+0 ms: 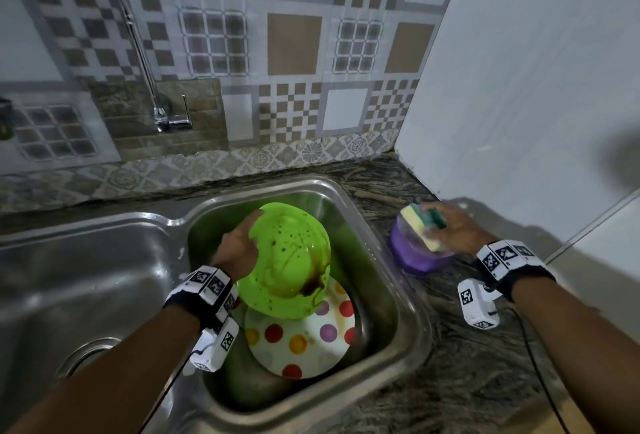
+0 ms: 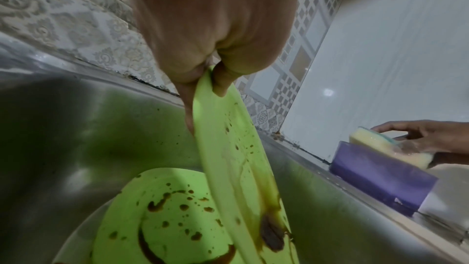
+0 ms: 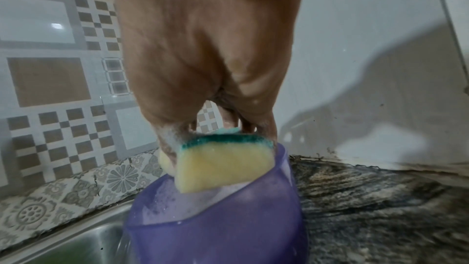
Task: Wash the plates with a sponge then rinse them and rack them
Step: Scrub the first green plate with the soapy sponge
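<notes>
Your left hand (image 1: 239, 250) sat closest to the lens, its fingers (image 2: 220, 79) and thumb pinching the rim of the green plate (image 1: 287, 260) and holding it tilted on edge over the sink (image 1: 408, 323), likely so the brown sauce pooled at its low edge and its soiled face turned toward your other hand. Beneath it in the basin lay a polka-dot plate (image 1: 298, 343), and the left wrist view showed a second stained green plate (image 2: 164, 222) lower still, both waiting their turn. Off to the right, your right hand (image 1: 457, 233) had its fingers curled round the yellow-and-green sponge (image 1: 424, 226), holding it at the mouth of the purple bowl (image 1: 412, 260) standing on the desk (image 1: 467, 364) just beside the sink, apparently to load it with suds before scrubbing. I judged the washing barely begun; no rack was in view.
</notes>
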Tool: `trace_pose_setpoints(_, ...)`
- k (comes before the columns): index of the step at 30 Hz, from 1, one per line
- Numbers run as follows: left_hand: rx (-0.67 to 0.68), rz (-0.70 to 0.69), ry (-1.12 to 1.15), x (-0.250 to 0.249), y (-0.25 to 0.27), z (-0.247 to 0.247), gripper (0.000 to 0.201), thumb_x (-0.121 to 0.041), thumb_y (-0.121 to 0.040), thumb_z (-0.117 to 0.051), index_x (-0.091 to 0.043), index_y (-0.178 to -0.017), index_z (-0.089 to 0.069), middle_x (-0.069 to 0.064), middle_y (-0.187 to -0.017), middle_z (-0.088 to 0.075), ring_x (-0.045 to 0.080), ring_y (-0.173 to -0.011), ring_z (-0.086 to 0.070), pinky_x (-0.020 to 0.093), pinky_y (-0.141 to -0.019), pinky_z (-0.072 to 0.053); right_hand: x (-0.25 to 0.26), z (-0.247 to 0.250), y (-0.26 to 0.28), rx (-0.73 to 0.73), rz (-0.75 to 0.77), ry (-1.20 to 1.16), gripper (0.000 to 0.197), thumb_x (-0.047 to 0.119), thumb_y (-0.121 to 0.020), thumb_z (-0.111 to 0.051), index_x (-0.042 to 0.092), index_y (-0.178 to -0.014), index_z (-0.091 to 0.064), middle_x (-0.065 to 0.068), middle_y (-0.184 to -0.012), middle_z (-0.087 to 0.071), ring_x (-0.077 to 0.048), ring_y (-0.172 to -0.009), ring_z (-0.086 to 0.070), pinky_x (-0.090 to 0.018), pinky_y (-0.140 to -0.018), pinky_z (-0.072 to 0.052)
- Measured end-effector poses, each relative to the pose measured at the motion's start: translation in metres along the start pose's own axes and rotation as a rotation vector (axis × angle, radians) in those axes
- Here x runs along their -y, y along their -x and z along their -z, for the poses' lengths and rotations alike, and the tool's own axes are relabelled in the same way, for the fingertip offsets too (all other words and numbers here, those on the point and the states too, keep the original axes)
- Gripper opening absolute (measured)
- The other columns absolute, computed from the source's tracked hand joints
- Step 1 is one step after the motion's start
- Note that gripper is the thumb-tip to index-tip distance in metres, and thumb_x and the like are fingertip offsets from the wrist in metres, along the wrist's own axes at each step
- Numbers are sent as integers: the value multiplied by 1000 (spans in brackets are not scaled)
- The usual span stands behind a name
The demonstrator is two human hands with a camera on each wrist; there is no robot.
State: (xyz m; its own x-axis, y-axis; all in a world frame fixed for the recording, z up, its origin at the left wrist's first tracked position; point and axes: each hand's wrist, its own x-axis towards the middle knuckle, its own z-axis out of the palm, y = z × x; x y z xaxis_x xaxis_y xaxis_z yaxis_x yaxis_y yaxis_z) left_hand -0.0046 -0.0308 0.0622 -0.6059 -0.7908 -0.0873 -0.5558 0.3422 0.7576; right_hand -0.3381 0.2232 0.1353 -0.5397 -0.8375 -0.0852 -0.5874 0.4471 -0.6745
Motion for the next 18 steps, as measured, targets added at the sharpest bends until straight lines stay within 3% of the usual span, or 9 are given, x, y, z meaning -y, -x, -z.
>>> trace_pose_setpoints(3, -53, 33, 15, -1, 8, -2, 58, -14, -94, -43, -46, -140, -30, 14, -119, -62, 30, -92, -63, 43, -86, -52, 1, 0, 1, -59, 3, 78, 45, 6, -84, -65, 13, -125, -50, -6, -111, -55, -23, -100, -56, -25, -80, -41)
trace_pose_setpoints(5, -79, 54, 49, -2, 12, -3, 60, -14, -94, -44, -43, -143, -27, 13, -126, -59, 32, -103, -60, 41, -92, -47, 9, -1, 3, -61, 7, 91, 47, 11, -86, -63, 15, -130, -46, -2, -113, -53, -22, -105, -54, -30, -84, -41)
trace_pose_setpoints(9, -129, 104, 110, -5, 14, 3, 48, -12, -93, -46, -34, -136, -41, 11, -120, -63, 25, -93, -60, 31, -79, -47, 44, -12, 3, -84, 121, 77, 52, 18, -88, -63, 20, -135, -42, -1, -123, -53, -20, -108, -54, -26, -81, -44)
trace_pose_setpoints(11, -143, 100, 114, -9, 14, 8, 43, -13, -94, -45, -32, -132, -47, 10, -115, -65, 21, -87, -58, 28, -76, -44, 70, -29, -2, -86, 175, 25, 53, 17, -88, -63, 20, -136, -41, -6, -131, -51, -20, -112, -53, -32, -86, -49)
trace_pose_setpoints(14, -201, 66, 127, -15, 16, 15, 43, -12, -93, -46, -32, -132, -49, 9, -116, -65, 27, -97, -60, 27, -83, -42, 111, -70, -8, -81, 262, -4, 55, 20, -89, -60, 23, -139, -38, -11, -136, -47, -24, -114, -52, -43, -90, -53)
trace_pose_setpoints(18, -275, -19, 196, -23, 20, 19, 41, -10, -92, -49, -31, -127, -53, 9, -116, -66, 29, -107, -61, 31, -93, -46, 154, -132, -18, -95, 377, 79, 53, 39, -91, -53, 32, -140, -33, -10, -137, -43, -23, -118, -47, -43, -97, -47)
